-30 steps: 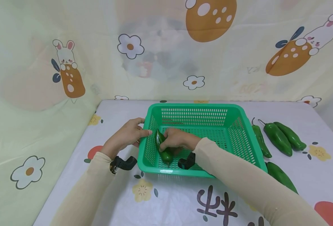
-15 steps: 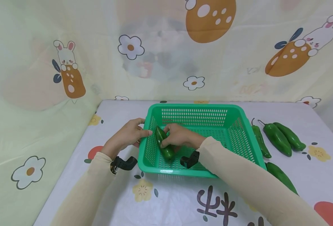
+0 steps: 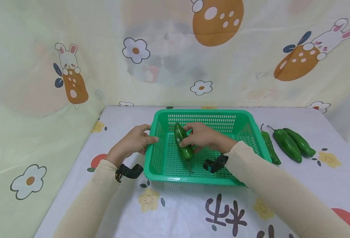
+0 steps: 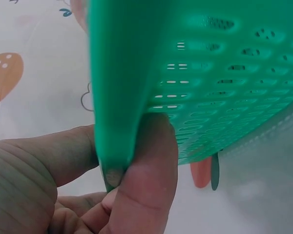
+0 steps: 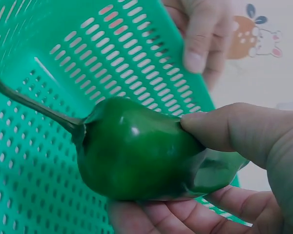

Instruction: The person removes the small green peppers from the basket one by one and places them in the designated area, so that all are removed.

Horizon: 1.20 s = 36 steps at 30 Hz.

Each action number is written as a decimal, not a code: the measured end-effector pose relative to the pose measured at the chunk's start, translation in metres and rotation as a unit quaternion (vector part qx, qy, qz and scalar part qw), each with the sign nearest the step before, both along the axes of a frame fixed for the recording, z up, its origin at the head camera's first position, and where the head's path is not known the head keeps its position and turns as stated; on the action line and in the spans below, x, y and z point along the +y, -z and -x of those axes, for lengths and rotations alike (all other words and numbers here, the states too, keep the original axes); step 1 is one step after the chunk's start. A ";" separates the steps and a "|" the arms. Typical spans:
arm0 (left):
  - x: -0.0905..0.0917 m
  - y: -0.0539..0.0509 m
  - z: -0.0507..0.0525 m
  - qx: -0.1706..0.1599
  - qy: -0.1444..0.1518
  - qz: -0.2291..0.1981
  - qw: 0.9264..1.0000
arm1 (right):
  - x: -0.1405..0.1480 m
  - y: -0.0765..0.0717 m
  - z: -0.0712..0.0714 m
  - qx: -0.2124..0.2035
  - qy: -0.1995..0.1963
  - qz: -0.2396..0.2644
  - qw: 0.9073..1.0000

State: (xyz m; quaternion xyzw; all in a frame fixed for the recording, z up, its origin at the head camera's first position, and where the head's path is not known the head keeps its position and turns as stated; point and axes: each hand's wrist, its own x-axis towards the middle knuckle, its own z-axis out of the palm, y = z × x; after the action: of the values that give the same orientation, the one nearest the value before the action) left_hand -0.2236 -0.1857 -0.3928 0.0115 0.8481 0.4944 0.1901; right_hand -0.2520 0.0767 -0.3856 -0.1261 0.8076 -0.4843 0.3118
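A green plastic basket (image 3: pixel 203 112) with slotted walls stands on the table. My left hand (image 3: pixel 133 142) pinches its left rim; in the left wrist view, the thumb and fingers clasp the basket edge (image 4: pixel 112 107) from both sides. Inside the basket's outline, my right hand (image 3: pixel 203 135) holds a glossy green pepper (image 3: pixel 182 142) between thumb and fingers, its tip away from me and its stem toward me. The right wrist view shows the pepper (image 5: pixel 132 151) from its stem end, over the basket's perforated floor. No other pepper shows in the visible part of the basket.
To the right of the basket lie a slim green pepper (image 3: pixel 270 147) and two bigger peppers (image 3: pixel 287 145) (image 3: pixel 301 142) side by side. A printed cloth (image 3: pixel 175 211) covers the table, and patterned curtains (image 3: pixel 169 76) hang behind and at the left.
My right hand has lifted the pepper and carried it from the basket's left end toward the middle. My right forearm now hides the pepper at the near right. The left hand stays put.
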 end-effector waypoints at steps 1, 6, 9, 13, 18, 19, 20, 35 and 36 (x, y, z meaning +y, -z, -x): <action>0.000 0.000 0.000 -0.001 0.000 -0.001 1.000 | 0.003 -0.002 0.000 0.002 -0.001 0.000 1.000; -0.002 0.000 0.000 -0.004 -0.001 -0.002 1.000 | 0.017 -0.010 -0.002 0.008 0.006 0.000 1.000; -0.002 0.001 0.000 -0.005 -0.001 -0.004 1.000 | 0.026 -0.014 -0.005 0.008 0.010 0.002 1.000; -0.001 0.000 0.000 -0.004 0.001 -0.005 1.000 | 0.039 -0.018 -0.009 0.013 0.016 -0.001 1.000; -0.001 0.000 0.000 -0.002 0.003 -0.004 1.000 | 0.057 -0.021 -0.013 0.022 0.026 -0.007 0.999; -0.001 0.001 0.000 -0.002 0.004 -0.004 1.000 | 0.060 -0.021 -0.014 0.024 0.028 -0.007 0.999; -0.001 0.001 0.001 -0.002 0.004 -0.005 1.000 | 0.063 -0.021 -0.015 0.025 0.031 -0.008 0.999; 0.000 -0.001 0.000 -0.004 0.006 -0.003 1.000 | 0.101 -0.028 -0.029 0.042 0.051 -0.016 0.998; 0.000 -0.001 0.000 -0.003 0.007 -0.004 1.000 | 0.103 -0.027 -0.030 0.042 0.052 -0.015 0.998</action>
State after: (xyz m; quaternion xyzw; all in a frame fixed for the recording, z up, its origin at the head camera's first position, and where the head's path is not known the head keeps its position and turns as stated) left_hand -0.2238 -0.1858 -0.3915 0.0161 0.8455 0.4963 0.1963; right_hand -0.2218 0.1794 -0.3582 -0.0992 0.8329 -0.4817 0.2540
